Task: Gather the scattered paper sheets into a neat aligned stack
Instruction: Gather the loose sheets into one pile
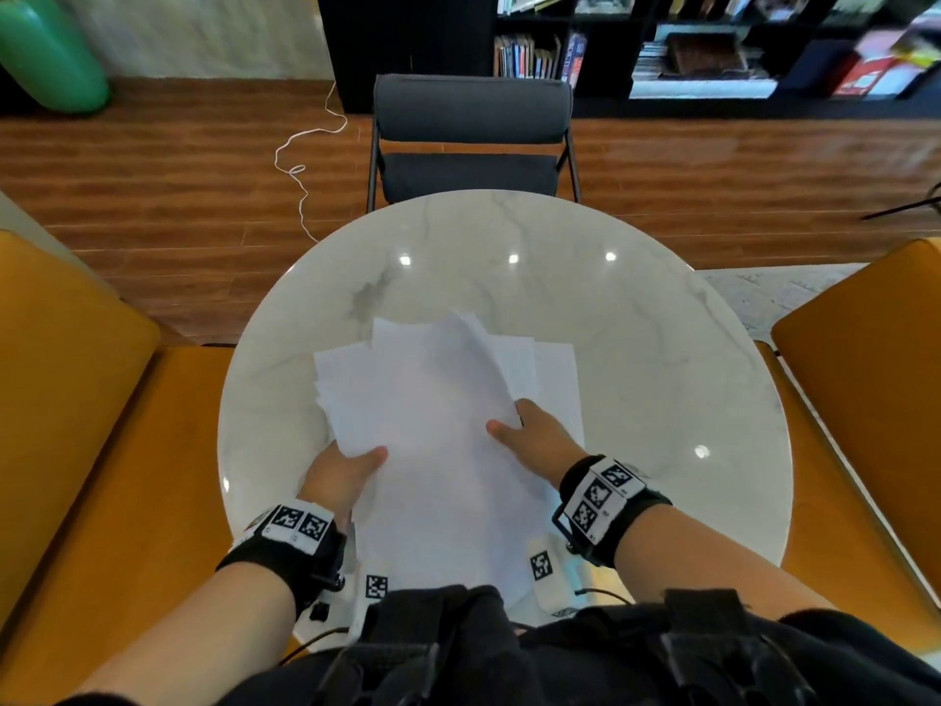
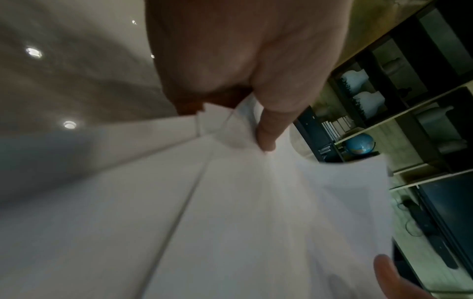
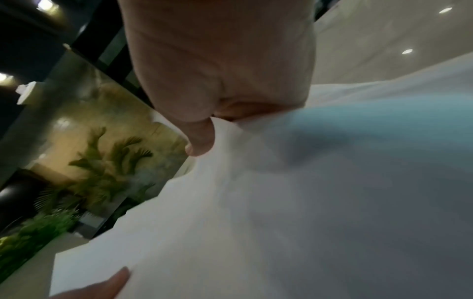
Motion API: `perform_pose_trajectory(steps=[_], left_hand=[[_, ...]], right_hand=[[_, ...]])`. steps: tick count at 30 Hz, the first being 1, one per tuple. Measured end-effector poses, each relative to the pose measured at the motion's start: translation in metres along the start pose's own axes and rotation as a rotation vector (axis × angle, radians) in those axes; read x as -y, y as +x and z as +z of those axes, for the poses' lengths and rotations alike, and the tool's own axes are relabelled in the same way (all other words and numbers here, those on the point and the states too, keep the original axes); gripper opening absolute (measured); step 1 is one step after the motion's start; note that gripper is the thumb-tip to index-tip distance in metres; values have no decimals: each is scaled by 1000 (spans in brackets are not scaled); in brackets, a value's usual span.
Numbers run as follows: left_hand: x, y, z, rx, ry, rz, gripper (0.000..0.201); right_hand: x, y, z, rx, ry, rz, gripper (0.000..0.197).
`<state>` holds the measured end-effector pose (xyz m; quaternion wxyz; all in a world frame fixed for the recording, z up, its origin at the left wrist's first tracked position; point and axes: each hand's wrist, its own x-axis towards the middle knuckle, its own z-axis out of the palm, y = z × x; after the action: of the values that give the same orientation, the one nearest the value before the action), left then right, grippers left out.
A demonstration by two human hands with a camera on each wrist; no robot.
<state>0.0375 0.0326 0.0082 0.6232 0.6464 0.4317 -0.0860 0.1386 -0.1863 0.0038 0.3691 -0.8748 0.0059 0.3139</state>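
Observation:
Several white paper sheets [image 1: 433, 415] lie fanned and overlapping on the near half of the round marble table [image 1: 636, 323], their edges out of line. My left hand [image 1: 346, 468] pinches the left edge of the sheets [image 2: 243, 202], thumb on top and fingers hidden beneath. My right hand [image 1: 529, 430] pinches the right edge of the upper sheets [image 3: 281, 202], thumb on top, and the top sheet curls up off the pile there. More sheets lie flat on the table to the right of that hand.
A dark grey chair [image 1: 471, 140] stands at the table's far side. Orange seats [image 1: 66, 400] flank the table left and right. A black bookshelf [image 1: 713, 43] lines the back wall, and a white cord [image 1: 300, 160] trails on the wooden floor.

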Motion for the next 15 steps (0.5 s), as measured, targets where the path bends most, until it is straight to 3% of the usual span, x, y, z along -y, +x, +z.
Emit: perform_pose_trajectory(steps=[3, 5, 9, 12, 15], left_hand=[[-3, 0, -15, -132, 33, 15, 38], [-3, 2, -31, -230, 66, 12, 39], [-2, 12, -53, -271, 52, -6, 43], [-8, 13, -48, -200, -5, -11, 44], [-13, 11, -31, -110, -63, -19, 42]], right_hand=[[3, 4, -8, -318, -224, 113, 61], [-4, 9, -20, -428, -230, 287, 71], [-12, 16, -30, -449, -50, 473, 80], [0, 27, -23, -392, 154, 477, 80], [9, 31, -11, -224, 374, 416, 65]])
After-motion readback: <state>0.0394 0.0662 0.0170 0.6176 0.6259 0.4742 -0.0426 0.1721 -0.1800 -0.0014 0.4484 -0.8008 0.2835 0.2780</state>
